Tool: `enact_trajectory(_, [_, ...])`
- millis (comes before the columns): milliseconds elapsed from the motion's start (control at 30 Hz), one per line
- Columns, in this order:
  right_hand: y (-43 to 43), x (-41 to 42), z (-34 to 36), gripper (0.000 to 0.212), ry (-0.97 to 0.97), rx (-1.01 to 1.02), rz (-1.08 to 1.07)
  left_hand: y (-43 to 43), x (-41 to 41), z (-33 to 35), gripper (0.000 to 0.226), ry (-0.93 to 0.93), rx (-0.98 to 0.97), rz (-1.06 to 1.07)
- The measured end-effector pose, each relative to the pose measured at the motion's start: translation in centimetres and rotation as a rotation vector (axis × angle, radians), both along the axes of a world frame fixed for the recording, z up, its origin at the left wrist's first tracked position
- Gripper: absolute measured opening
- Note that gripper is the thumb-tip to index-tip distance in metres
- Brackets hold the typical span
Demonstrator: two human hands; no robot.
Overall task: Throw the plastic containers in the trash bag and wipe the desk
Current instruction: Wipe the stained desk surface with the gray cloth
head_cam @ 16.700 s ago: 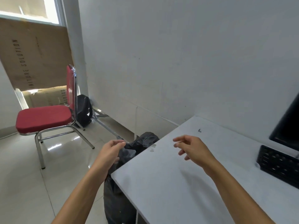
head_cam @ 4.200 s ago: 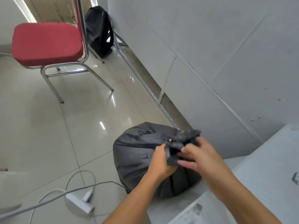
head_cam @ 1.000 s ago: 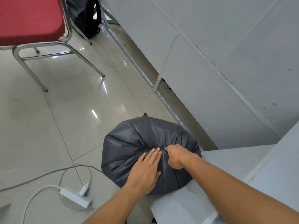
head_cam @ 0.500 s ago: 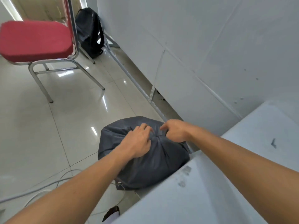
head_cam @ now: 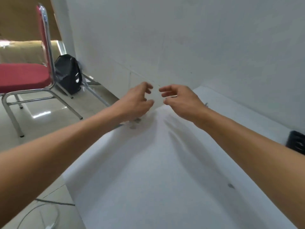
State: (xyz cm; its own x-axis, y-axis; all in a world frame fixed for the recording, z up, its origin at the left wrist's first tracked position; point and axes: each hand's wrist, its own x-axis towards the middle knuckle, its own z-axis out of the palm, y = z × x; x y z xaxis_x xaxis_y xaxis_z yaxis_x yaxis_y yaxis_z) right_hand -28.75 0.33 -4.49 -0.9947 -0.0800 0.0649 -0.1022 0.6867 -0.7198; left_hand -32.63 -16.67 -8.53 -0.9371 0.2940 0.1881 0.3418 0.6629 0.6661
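No plastic containers or trash bag showed in the head view, so only the white desk remained to judge; it carried grey smudges at its far left corner and one near right. No cloth was visible (blur made this uncertain), so wiping bare-handed risked smearing the marks. Both arms reached forward over the desk's far end. The left hand and right hand hovered close together, fingers loosely curled and parted, holding nothing.
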Motion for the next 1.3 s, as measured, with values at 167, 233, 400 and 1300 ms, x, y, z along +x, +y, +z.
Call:
enact_trajectory(167, [3.9, 7.2, 0.4, 0.041, 0.062, 0.061, -0.041, 3.4, 7.4, 1.4, 0.059, 0.232, -0.138, -0.164])
enact_trajectory(233, [5.3, 11.2, 0.8, 0.04, 0.085, 0.057, -0.101, 4.7, 10.7, 2.3, 0.06, 0.249, -0.127, -0.188])
enact_trajectory(400, [8.6, 20.9, 2.0, 0.04, 0.034, 0.107, -0.212, 8.0, 18.9, 3.9, 0.062, 0.185, -0.064, -0.259])
enact_trajectory(1300, [35.3, 58.1, -1.1, 0.032, 0.119, -0.009, -0.943, 41.9, 48.9, 3.7, 0.054, -0.041, 0.063, -0.893])
